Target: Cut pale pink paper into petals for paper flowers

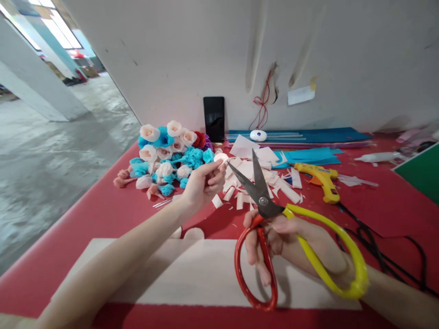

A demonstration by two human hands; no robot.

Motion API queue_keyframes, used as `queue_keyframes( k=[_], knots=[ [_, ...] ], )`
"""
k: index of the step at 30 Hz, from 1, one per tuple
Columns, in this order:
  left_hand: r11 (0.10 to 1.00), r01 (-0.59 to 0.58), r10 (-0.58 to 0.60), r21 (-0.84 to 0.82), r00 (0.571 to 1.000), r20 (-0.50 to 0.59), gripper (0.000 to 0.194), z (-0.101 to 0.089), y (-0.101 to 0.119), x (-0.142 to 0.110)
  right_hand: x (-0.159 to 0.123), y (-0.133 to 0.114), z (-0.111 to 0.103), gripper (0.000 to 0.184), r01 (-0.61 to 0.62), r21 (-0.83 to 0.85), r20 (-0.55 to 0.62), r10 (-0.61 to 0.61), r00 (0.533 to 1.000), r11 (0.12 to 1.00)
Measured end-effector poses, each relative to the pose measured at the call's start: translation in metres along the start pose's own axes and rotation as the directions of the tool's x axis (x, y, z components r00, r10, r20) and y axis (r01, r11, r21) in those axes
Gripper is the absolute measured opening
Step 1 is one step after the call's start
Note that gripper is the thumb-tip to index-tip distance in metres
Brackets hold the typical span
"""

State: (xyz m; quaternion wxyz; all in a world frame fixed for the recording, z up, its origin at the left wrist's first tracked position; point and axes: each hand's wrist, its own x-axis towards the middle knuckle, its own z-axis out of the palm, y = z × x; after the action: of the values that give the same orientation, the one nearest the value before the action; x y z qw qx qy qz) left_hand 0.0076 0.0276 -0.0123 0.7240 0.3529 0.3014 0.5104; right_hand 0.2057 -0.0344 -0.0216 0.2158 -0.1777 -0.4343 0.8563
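Note:
My left hand (205,183) is closed, pinching a small pale paper piece (221,157) between thumb and fingertips. In my right hand (277,237) are large scissors (263,201) with one red and one yellow handle. Their blades are spread, and one tip points at the paper piece; I cannot tell if it touches. Beneath my forearms lies a long pale paper sheet (206,274). Two rounded pale cutouts, one being a paper petal (194,234), rest at its far edge. Beyond the blades is a heap of pale paper scraps (240,199).
Blue, white and pink paper flowers (164,169) are piled at the left of the red table (103,214). A black phone (214,119) leans on the wall. To the right lie a yellow glue gun (318,178) with its black cable, blue paper (308,156) and a green board (420,173).

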Motion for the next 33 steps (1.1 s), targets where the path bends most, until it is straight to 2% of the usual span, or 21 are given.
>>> queue_keyframes(
  k=[4, 9, 24, 33],
  knots=[
    [1.000, -0.002, 0.002, 0.021, 1.000, -0.016, 0.025, 0.002, 0.001, -0.001, 0.000, 0.003, -0.002, 0.027, 0.059, 0.123, 0.024, -0.062, 0.998, 0.991],
    [0.996, -0.056, 0.059, 0.068, 0.998, -0.037, 0.026, 0.004, 0.000, -0.001, -0.001, 0.005, -0.002, 0.028, 0.075, 0.166, 0.028, -0.081, 0.996, 0.983],
    [0.944, -0.187, 0.197, 0.272, 0.980, -0.010, 0.030, 0.006, -0.003, -0.004, -0.004, 0.007, 0.001, 0.031, 0.056, 0.109, -0.043, -0.052, 0.998, 0.992],
    [0.890, -0.216, 0.205, 0.402, 0.976, 0.072, 0.032, 0.008, -0.010, -0.016, -0.004, 0.003, 0.005, 0.030, 0.079, 0.051, -0.026, -0.078, 0.997, 0.996]
  ],
)
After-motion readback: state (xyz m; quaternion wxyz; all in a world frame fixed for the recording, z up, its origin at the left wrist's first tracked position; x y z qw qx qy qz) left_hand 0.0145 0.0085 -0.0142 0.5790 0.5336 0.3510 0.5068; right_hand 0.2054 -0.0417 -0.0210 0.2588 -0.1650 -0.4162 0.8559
